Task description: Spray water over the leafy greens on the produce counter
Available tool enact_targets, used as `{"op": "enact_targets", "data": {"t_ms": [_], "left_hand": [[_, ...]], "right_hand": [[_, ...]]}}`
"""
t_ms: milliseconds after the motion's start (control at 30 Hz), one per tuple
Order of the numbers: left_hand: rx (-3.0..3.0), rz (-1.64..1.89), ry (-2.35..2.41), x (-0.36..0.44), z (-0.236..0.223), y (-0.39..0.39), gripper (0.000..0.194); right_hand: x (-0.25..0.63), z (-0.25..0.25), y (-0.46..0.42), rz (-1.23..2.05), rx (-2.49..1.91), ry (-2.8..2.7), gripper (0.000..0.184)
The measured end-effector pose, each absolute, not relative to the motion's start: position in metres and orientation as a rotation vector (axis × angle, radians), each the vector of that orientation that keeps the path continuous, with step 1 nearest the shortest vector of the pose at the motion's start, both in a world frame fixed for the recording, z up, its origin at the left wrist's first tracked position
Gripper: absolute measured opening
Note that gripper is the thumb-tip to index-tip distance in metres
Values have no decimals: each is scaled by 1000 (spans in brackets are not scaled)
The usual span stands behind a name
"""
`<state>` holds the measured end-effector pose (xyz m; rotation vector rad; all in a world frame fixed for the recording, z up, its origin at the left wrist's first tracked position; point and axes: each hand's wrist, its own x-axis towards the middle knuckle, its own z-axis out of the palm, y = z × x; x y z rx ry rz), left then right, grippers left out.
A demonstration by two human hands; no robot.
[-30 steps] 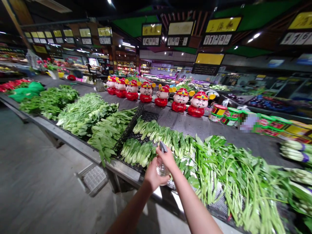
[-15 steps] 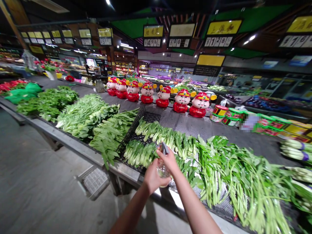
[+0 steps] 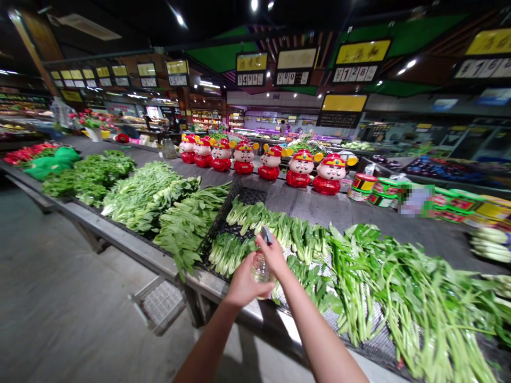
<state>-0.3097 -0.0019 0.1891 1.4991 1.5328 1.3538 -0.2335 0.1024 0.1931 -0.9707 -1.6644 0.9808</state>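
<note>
A clear spray bottle with a dark spray head is held between my two hands above the front of the vegetable stand. My left hand wraps round the bottle's body from the left. Up at the neck and trigger, my right hand is closed on the same bottle. Just beyond lie rows of small bok choy, with a further bunch of bok choy left of my hands. Long-stemmed leafy greens spread to the right of my right forearm.
Several red-and-white figurines stand in a row behind the greens. Stacked tubs follow to the right. Other leafy greens cover the left side. A plastic crate lies low beneath the stand's metal edge. Price signs hang overhead.
The view has shifted slightly, so the stand appears a little lower and further right. Both hands stay on the spray bottle, now a bit further left against the bok choy.
</note>
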Motion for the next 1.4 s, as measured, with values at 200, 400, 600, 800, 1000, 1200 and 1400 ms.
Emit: {"op": "enact_targets", "data": {"t_ms": [200,400,600,800,1000,1200,1400], "left_hand": [[1560,1376,1457,-317,176,-4,54],[1588,1377,1636,-317,166,-1,62],[1573,1372,1716,-311,171,6,66],[1555,1385,1644,-307,176,2,59],[1513,1363,1584,-305,168,-5,54],[1514,1336,1586,-301,164,-7,62],[1536,1305,1632,-297,172,-5,68]], "right_hand": [[-242,188,98,995,-1028,-1672,31],[-244,186,101,1031,-989,-1670,31],[-243,200,106,1092,-917,-1684,36],[-241,202,105,1048,-946,-1738,34],[-239,186,100,1032,-1075,-1772,35],[-233,176,98,1066,-1007,-1685,35],[-223,184,97,1014,-999,-1661,38]]}}
